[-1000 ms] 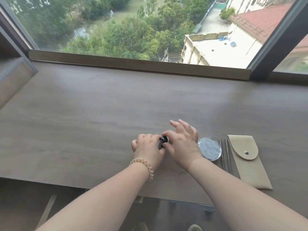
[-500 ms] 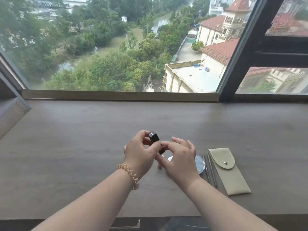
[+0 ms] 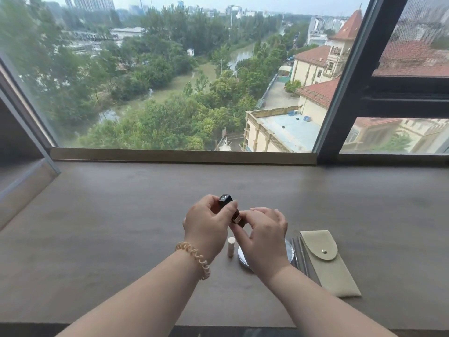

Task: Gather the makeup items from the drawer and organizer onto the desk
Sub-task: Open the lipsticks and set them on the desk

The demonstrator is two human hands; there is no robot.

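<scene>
From the head camera, both hands are raised just above the desk (image 3: pixel 121 239), working on one small dark lipstick tube (image 3: pixel 228 208). The left hand (image 3: pixel 206 227) has its fingers wrapped around the upper, capped part of the tube, thumb pressed along its side; the right hand (image 3: pixel 263 235) pinches the lower end, where a gold band shows between the fingertips. The tube is tilted, top leaning away and to the left. Below the hands a pale cylindrical stick (image 3: pixel 230 246) stands upright on the desk, just beside a round clear-lidded compact (image 3: pixel 244 260) that the right hand partly hides. To the right lie thin metal tools (image 3: pixel 300 254) touching a beige snap pouch (image 3: pixel 326 261). So several items appear already gathered (neither drawer nor organizer is in view), and the step in hand looks like handling or checking the lipstick before it joins them. The next move probably calls for setting the tube down in the free space near the stick, gently enough not to topple it.
</scene>
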